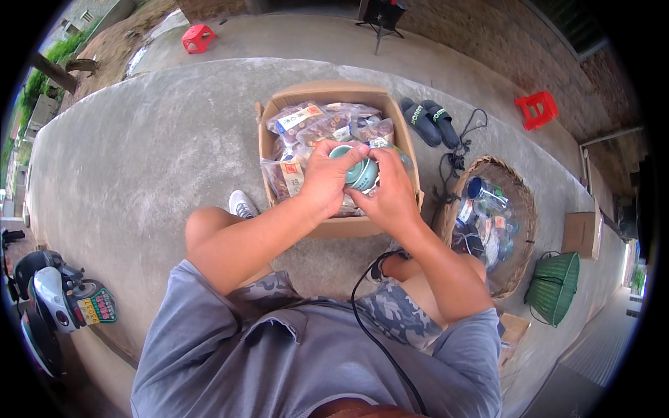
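Two small pale blue-green cups sit close together between my hands, over an open cardboard box. My left hand is closed on the cups from the left, its thumb laid across the upper one. From the right, my right hand grips them, fingers curled round the lower cup. Whether the two cups touch or nest I cannot tell. Beneath my hands, the box is filled with clear plastic packets of brownish-red dried pieces, some with pale labels. My hands hide part of the packets.
A wicker basket of plastic bottles and scraps stands right of the box. Black sandals and a dark cord lie beyond it. A green basket, red stools and a parked scooter are farther out.
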`<action>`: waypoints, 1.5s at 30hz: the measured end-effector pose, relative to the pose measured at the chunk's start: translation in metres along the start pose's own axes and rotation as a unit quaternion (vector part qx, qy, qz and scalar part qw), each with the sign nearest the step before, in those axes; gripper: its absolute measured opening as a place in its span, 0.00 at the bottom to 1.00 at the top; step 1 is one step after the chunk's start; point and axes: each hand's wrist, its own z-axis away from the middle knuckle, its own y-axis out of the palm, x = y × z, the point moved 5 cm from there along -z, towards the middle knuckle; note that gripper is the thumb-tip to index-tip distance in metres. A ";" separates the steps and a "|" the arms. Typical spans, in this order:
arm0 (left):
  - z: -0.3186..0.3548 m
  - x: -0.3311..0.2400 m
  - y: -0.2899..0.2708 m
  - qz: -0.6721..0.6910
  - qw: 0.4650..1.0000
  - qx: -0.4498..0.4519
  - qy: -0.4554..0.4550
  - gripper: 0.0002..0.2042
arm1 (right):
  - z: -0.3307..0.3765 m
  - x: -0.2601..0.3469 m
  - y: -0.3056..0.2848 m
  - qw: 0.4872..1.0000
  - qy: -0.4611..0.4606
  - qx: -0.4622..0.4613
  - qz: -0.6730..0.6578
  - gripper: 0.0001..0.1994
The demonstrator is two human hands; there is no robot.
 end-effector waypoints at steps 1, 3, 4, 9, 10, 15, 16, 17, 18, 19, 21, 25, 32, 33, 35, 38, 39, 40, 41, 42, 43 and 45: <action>0.000 -0.002 -0.001 0.005 1.000 -0.005 0.014 0.19 | -0.001 0.003 -0.002 1.000 0.002 -0.009 -0.001 0.36; 0.000 -0.007 -0.002 -0.006 1.000 -0.026 0.011 0.18 | -0.003 0.008 -0.006 1.000 0.001 -0.025 0.008 0.37; 0.000 -0.011 -0.003 -0.010 0.999 -0.037 0.009 0.17 | -0.004 0.009 -0.008 0.999 -0.003 -0.032 0.016 0.37; -0.007 -0.011 -0.006 0.015 0.998 -0.025 -0.058 0.10 | -0.005 0.002 -0.012 0.997 -0.023 -0.071 0.022 0.37; -0.008 -0.010 -0.007 0.030 0.998 -0.016 -0.062 0.09 | -0.007 0.000 -0.014 0.996 -0.030 -0.076 0.024 0.37; -0.003 -0.018 -0.002 -0.007 1.000 -0.007 -0.029 0.11 | -0.011 0.000 -0.018 0.996 -0.012 -0.086 -0.004 0.39; -0.003 -0.019 -0.002 -0.023 0.999 -0.009 -0.021 0.12 | -0.012 -0.001 -0.017 0.996 -0.029 -0.079 0.011 0.40; -0.005 -0.013 -0.003 -0.013 0.999 0.000 -0.038 0.13 | -0.011 -0.001 -0.016 0.996 -0.046 -0.072 0.026 0.41; -0.007 -0.007 -0.003 -0.004 0.998 0.011 -0.057 0.14 | -0.010 -0.005 -0.012 0.998 -0.033 -0.058 0.008 0.42; -0.008 -0.001 -0.003 0.004 0.997 0.022 -0.075 0.15 | -0.006 -0.009 -0.006 0.999 -0.019 -0.045 -0.011 0.42; -0.003 0.010 0.000 0.011 0.993 0.013 -0.116 0.17 | 0.001 -0.012 0.005 1.000 0.004 -0.014 -0.018 0.42; 0.006 0.018 0.001 0.029 0.989 0.016 -0.145 0.18 | 0.004 -0.009 0.009 0.995 0.041 0.028 -0.081 0.41; -0.005 0.000 -0.003 -0.005 0.996 0.067 -0.055 0.13 | -0.002 -0.019 -0.003 0.997 0.066 0.023 -0.023 0.37; -0.004 -0.001 -0.002 -0.009 0.996 0.063 -0.056 0.14 | -0.003 -0.018 -0.005 0.996 0.081 0.028 -0.026 0.36; -0.002 -0.003 -0.001 -0.016 0.997 0.055 -0.057 0.15 | -0.004 -0.015 -0.004 0.996 0.067 0.056 -0.021 0.37; 0.003 -0.005 0.002 -0.037 0.994 0.065 -0.085 0.18 | 0.000 -0.012 0.003 0.992 0.088 0.052 -0.070 0.39; 0.002 -0.004 0.001 -0.047 0.993 0.073 -0.078 0.17 | 0.002 -0.013 0.007 0.989 0.103 0.042 -0.094 0.39; 0.000 -0.002 0.000 -0.058 0.992 0.081 -0.071 0.16 | 0.004 -0.016 0.009 0.985 0.120 0.017 -0.124 0.39; -0.001 -0.001 0.000 -0.068 0.992 0.090 -0.064 0.16 | 0.007 -0.020 0.012 0.979 0.136 -0.007 -0.153 0.38; 0.000 0.000 -0.002 -0.084 0.991 0.076 -0.068 0.15 | 0.008 -0.023 0.013 0.971 0.151 -0.032 -0.183 0.38; 0.002 0.001 -0.003 -0.099 0.991 0.063 -0.072 0.14 | 0.007 -0.023 0.011 0.977 0.137 -0.026 -0.162 0.38; 0.002 0.006 -0.004 -0.123 0.987 0.051 -0.090 0.13 | 0.001 -0.026 0.005 0.987 0.109 -0.015 -0.120 0.38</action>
